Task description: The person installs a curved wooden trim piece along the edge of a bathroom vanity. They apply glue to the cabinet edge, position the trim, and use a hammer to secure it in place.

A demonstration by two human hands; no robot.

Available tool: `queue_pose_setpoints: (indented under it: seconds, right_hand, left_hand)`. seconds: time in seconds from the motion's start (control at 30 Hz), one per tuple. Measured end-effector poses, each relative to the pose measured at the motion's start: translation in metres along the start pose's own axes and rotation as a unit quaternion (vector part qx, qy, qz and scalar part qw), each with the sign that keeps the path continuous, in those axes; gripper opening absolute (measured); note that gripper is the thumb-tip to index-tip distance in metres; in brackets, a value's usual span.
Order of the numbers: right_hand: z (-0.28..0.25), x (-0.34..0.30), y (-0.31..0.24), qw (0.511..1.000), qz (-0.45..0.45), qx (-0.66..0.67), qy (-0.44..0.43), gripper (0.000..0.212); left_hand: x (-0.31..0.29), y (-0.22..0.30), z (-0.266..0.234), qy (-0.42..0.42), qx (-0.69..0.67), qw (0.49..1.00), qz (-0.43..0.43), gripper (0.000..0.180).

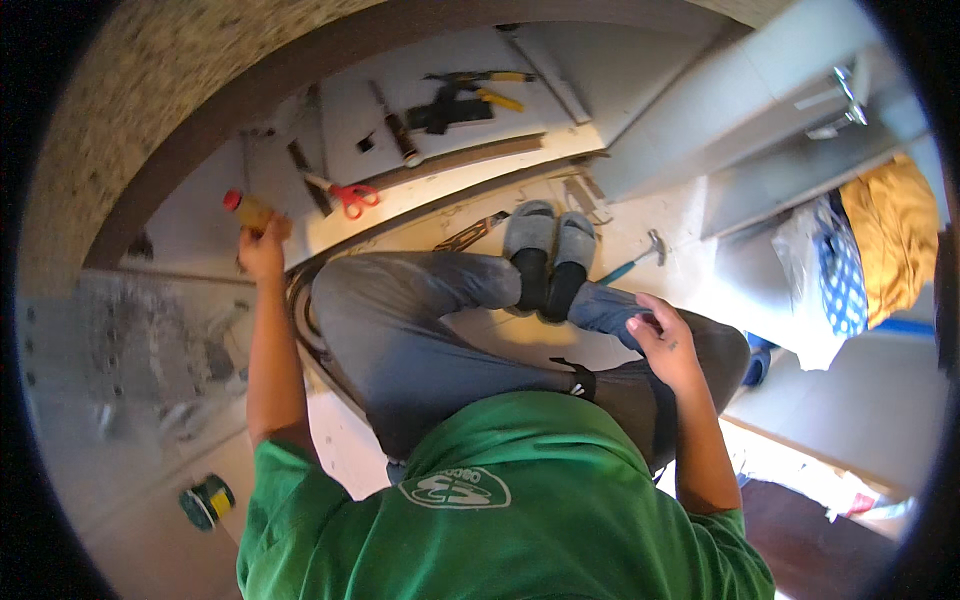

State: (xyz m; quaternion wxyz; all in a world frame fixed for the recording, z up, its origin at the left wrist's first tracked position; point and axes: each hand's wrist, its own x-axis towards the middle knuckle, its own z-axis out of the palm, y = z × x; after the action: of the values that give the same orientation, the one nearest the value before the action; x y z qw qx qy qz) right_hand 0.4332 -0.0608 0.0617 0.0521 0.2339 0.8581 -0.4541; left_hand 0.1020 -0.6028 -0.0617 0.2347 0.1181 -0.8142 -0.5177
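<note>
My left hand [262, 252] is closed round a small yellowish bottle [252, 212] with a red cap, held over the cabinet's front edge at the left. Red-handled scissors [352, 197] lie on the cabinet floor to the right of that hand. Above my bent right leg, my right hand [664, 345] has its fingers loosely apart, and nothing shows in it. A hammer [640, 256] with a teal handle lies on the floor beyond it, beside my slippers [552, 232].
Inside the cabinet lie a screwdriver-like tool [398, 135] and a cluster of black and yellow tools [462, 104]. A utility-knife-like tool [470, 232] rests before it. An open cabinet door [760, 95] and hanging cloths [888, 240] stand right. A green tin [207, 502] is lower left.
</note>
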Motion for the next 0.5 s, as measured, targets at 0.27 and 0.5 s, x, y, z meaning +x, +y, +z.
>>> queue_pose_setpoints:
  seconds: [0.27, 0.5]
  right_hand:
    - [-0.017, -0.01, 0.019, 0.999, 0.002, -0.04, 0.029, 0.046]
    - [-0.03, -0.016, 0.048, 0.991, -0.07, -0.093, 0.068, 0.044]
  left_hand:
    - [0.007, -0.044, 0.019, -0.012, 0.045, 0.999, -0.012, 0.051]
    - [0.057, -0.112, 0.013, -0.046, 0.098, 0.994, -0.025, 0.045]
